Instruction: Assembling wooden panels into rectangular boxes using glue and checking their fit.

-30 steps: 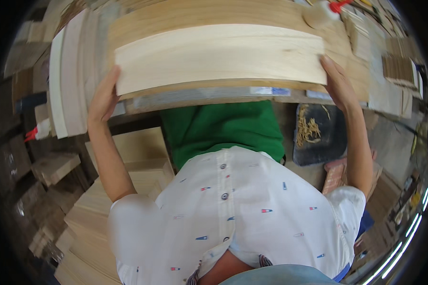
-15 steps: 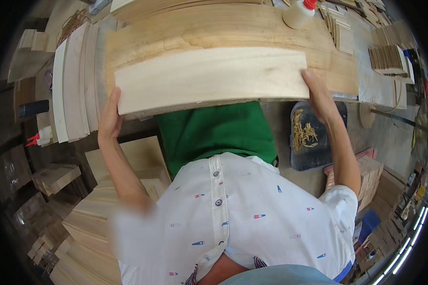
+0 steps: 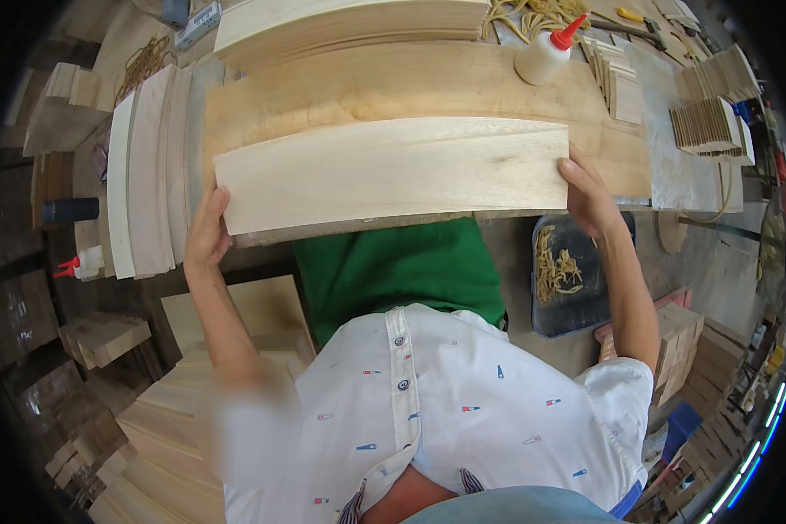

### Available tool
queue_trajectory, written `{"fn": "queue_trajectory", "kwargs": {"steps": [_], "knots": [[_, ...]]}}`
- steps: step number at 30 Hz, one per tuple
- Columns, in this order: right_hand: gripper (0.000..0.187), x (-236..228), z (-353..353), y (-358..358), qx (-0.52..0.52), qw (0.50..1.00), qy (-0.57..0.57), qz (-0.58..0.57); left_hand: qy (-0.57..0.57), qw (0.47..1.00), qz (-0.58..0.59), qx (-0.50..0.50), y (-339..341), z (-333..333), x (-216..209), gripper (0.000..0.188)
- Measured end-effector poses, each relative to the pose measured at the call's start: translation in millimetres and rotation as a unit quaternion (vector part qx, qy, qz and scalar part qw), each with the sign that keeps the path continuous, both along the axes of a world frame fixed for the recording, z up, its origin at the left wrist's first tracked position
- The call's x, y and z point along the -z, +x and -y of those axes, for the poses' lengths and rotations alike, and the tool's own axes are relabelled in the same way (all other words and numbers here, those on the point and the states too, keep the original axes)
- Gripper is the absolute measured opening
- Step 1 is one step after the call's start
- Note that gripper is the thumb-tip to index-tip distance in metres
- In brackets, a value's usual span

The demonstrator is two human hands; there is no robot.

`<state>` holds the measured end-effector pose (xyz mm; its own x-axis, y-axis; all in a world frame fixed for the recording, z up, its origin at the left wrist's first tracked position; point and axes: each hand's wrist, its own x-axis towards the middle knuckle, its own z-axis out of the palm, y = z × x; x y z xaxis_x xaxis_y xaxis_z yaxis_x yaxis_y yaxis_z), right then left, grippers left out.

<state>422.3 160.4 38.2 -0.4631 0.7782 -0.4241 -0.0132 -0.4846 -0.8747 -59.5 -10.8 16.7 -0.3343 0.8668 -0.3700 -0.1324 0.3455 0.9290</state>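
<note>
A long, pale wooden board (image 3: 393,175) spans the space between my hands, over the front of the workbench. My left hand (image 3: 208,225) grips its left end, the thumb on the upper face. At the right end my right hand (image 3: 592,194) holds the edge, thumb on top and the other fingers partly hidden below. Beneath and behind it lies a larger, yellower wooden panel (image 3: 341,83). A white glue bottle (image 3: 540,61) with a red nozzle stands on that panel's far right part.
Stacked boards (image 3: 358,26) lie at the back, and more boards (image 3: 144,175) at the left. Thin wood strips (image 3: 616,83) and bundled pieces (image 3: 706,127) sit at the right. Below the bench is a dark tray (image 3: 576,306) with rubber bands; wooden panels (image 3: 175,419) are piled lower left.
The board and both hands appear slightly lower in the picture, as does the whole bench, so my view has tilted up. Both hands keep their grip on the board's ends.
</note>
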Motion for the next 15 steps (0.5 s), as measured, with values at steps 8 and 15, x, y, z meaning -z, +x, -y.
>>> {"fn": "queue_trajectory", "kwargs": {"steps": [8,15], "knots": [[0.114,14,-52,-4,-0.152,0.931,0.287,0.165,0.101,0.973,-0.120,0.167,11,-47,-10,0.115],[0.115,29,-54,-5,-0.149,0.910,0.317,0.221,0.032,0.989,-0.047,0.136,18,-50,-3,0.118]]}}
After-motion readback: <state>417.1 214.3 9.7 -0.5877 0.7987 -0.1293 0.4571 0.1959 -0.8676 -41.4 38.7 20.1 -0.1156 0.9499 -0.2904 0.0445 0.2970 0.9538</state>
